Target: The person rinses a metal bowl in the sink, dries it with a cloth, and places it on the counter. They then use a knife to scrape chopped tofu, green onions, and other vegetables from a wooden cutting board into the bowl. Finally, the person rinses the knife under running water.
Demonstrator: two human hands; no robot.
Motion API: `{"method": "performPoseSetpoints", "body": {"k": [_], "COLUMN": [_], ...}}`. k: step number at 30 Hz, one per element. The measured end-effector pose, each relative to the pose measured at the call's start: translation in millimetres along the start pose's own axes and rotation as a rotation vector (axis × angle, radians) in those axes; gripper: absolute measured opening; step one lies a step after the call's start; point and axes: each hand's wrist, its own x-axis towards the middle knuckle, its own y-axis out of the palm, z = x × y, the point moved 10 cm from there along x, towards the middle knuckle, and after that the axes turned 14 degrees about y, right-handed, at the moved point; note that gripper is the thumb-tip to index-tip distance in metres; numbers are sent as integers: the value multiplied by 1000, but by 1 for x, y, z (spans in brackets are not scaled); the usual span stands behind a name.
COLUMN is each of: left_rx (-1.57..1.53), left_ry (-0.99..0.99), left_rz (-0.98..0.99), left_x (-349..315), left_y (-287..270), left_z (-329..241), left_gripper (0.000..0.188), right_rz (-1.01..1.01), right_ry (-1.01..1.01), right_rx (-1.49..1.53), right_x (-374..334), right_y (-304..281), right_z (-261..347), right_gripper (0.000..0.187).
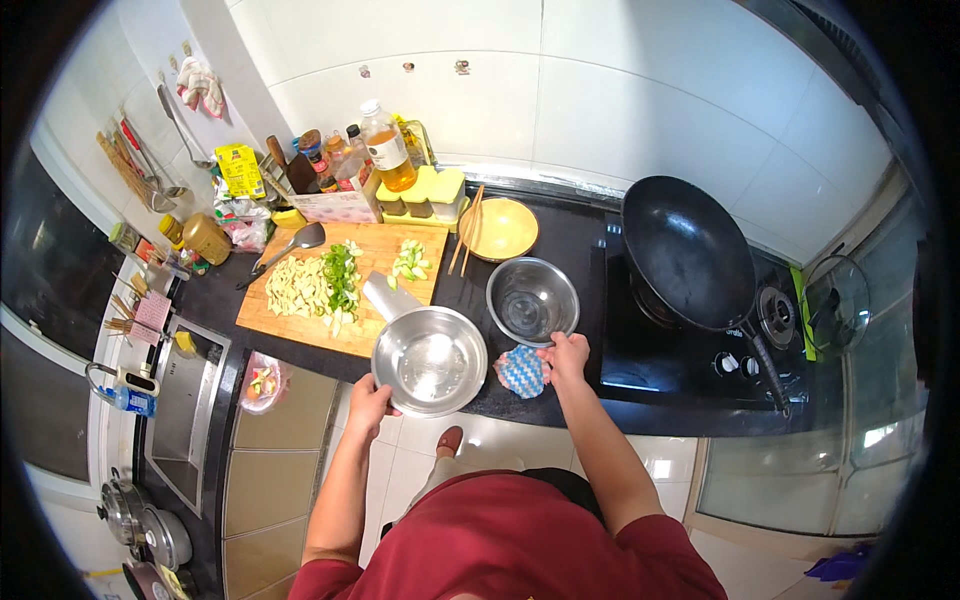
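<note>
My left hand (370,407) is closed on the near left rim of a shiny, wide steel bowl (430,362). No food shows in this bowl, which is held over the counter's front edge and hides part of a cleaver (388,296). My right hand (565,357) pinches the near right rim of a second, deeper steel bowl (533,300). Just below that bowl, beside my right fingers, is a blue-and-white zigzag cloth (522,372). The wooden cutting board (290,335) at the left carries pale sliced pieces (298,286), chopped green pieces (342,275) and a spatula (290,250).
A yellow bowl (503,229) with chopsticks (470,232) across its rim stands behind the steel bowls. On the stove at the right sits a black wok (690,250), its handle pointing toward me. Bottles and seasoning boxes (425,192) line the wall. A sink (185,430) is at the left.
</note>
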Motion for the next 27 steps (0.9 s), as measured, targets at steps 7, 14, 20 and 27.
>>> {"method": "performPoseSetpoints", "body": {"k": [7, 14, 20, 27], "left_rx": [-89, -152, -173, -229], "left_ry": [0, -4, -19, -12], "left_rz": [-48, -84, -76, -64], "left_x": [-17, -12, -5, 6], "left_y": [-8, -4, -10, -20], "left_z": [3, -2, -5, -13], "left_gripper": [19, 17, 20, 19], "right_rz": [-79, 148, 117, 9], "right_ry": [-141, -1134, -1176, -1113], "right_rx": [-82, -1469, -1426, -1240], "right_x": [22, -103, -69, -39], "right_y": [-5, 57, 117, 182], "right_z": [-7, -51, -71, -39], "right_gripper": [17, 50, 41, 18]}}
